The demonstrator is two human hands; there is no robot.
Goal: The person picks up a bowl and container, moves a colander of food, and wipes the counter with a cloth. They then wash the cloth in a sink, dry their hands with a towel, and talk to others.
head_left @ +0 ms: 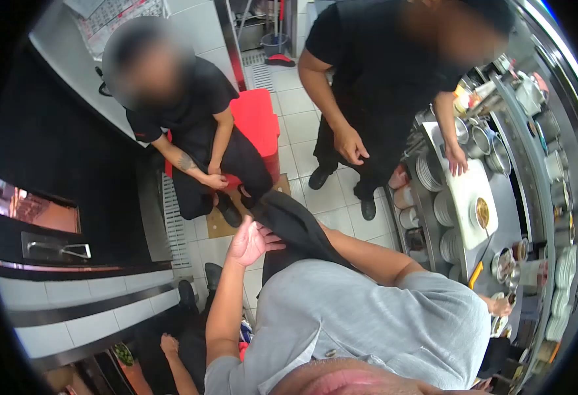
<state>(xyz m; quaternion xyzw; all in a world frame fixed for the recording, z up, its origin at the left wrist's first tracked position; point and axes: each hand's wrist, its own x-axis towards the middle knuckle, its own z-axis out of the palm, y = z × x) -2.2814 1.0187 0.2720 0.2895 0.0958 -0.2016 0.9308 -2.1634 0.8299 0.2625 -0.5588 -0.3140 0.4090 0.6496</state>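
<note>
My left hand (248, 242) is held palm up, fingers stretched out and a little apart, with nothing resting in it. Its fingertips are right at the edge of a black cloth (297, 222) that looks like an apron or garment. That cloth drapes over the end of my right forearm (358, 249), so my right hand and its fingers are hidden beneath it. Beyond the cloth, a seated person in black (197, 125) has both hands together near their lap.
The person sits on a red box (257, 125). Another person in black (381, 72) stands at a steel counter, one hand by a white cutting board (476, 191) bearing a bowl (479, 212). A yellow-handled knife (476, 275) and stacked plates (444, 209) are nearby. Tiles (295, 102) cover the floor.
</note>
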